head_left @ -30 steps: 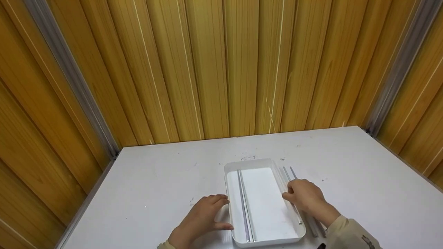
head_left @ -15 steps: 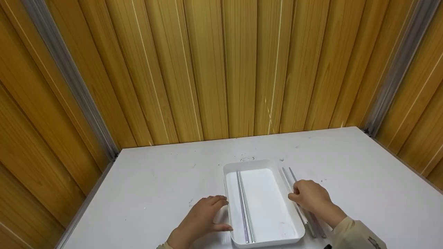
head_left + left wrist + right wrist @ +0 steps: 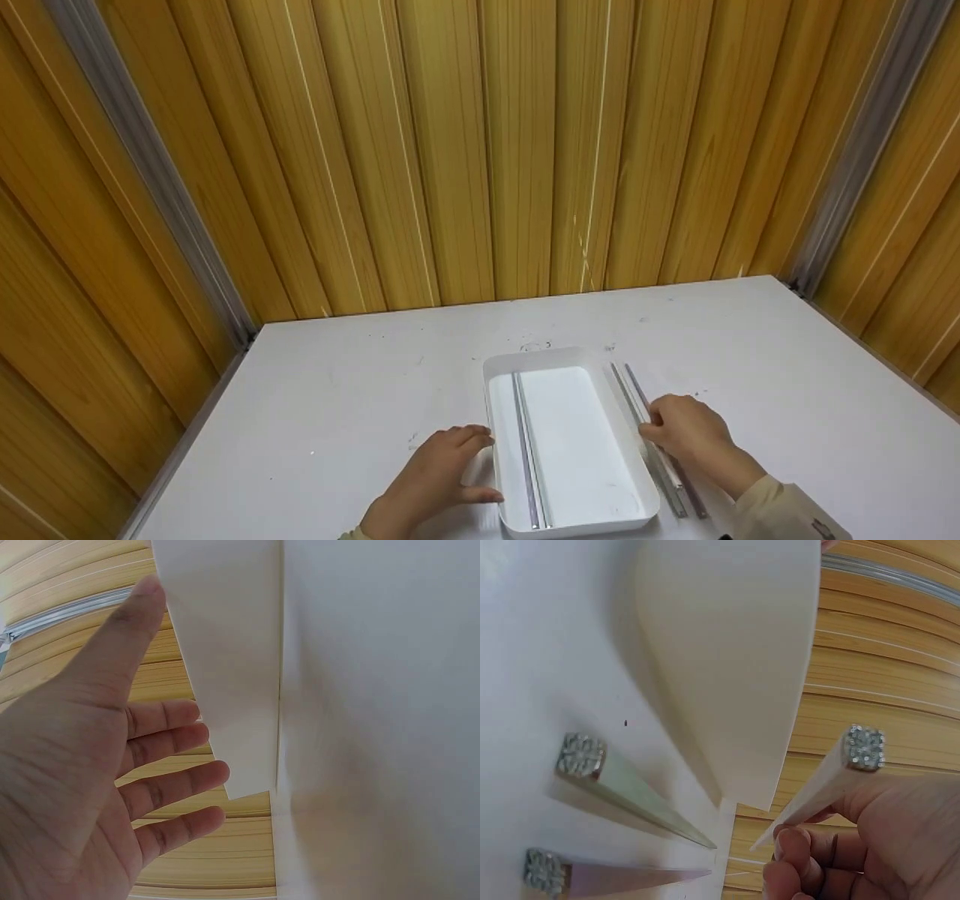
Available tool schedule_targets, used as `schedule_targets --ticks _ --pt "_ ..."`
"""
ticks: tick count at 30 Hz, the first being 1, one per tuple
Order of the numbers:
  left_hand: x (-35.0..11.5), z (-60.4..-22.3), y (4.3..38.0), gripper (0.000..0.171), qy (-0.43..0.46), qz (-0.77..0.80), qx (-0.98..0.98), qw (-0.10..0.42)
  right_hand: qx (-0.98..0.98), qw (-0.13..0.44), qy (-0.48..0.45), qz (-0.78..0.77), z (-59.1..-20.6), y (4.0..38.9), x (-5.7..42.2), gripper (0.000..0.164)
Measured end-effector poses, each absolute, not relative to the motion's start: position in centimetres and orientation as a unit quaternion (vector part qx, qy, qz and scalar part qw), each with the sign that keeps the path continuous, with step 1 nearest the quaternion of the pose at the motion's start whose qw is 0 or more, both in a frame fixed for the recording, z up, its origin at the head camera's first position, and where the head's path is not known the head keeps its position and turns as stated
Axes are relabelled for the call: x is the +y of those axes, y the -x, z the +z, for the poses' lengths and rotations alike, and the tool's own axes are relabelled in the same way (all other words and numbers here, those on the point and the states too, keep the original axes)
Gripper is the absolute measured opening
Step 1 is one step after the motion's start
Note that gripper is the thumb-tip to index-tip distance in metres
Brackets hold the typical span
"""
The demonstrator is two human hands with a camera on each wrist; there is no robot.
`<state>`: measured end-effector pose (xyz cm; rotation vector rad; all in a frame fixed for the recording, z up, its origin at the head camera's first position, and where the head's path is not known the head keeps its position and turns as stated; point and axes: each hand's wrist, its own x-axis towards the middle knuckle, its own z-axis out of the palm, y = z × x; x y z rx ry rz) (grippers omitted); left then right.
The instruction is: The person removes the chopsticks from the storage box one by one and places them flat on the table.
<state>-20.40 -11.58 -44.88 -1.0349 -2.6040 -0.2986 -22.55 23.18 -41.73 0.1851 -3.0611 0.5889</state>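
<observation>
In the head view, a white rectangular tray point(image 3: 577, 442) holds two thin chopsticks, a purple one point(image 3: 525, 457) and a pale one beside it. My left hand point(image 3: 82, 735) lies along the tray's left side wall, thumb and fingers spread, fingertips right at the rim. Just off the tray's right side, my right hand point(image 3: 694, 435) pinches a whitish chopstick point(image 3: 829, 780) between thumb and fingers, its glittery square end pointing back toward me. Below it on the table lie a pale green chopstick point(image 3: 645, 795) and a purple chopstick point(image 3: 630, 879), both with glittery ends.
The white table point(image 3: 360, 397) bears small dark marks. Behind it stands a yellow wood-look panel wall point(image 3: 450, 150), with side panels and grey metal posts point(image 3: 862, 142) at the corners.
My right hand has moved right with the whitish chopstick, from over the tray's right rim to above the chopsticks on the table. My left hand stays at the tray's left side.
</observation>
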Motion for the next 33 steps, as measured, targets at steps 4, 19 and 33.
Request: schedule_targets --ticks 4,19,33 --pt "-11.6 -44.9 20.4 0.066 0.362 -0.103 -0.913 0.159 -0.980 0.016 -0.059 0.187 -42.0 22.6 23.6 0.028" --pt "-11.6 -44.9 20.4 0.065 0.370 -0.098 -0.906 0.179 -0.980 -0.017 -0.048 0.191 -42.4 22.7 25.2 0.022" --pt "-11.6 -44.9 20.4 0.066 0.368 -0.095 -0.908 0.179 -0.983 -0.014 -0.039 0.182 -42.8 22.6 26.3 0.026"
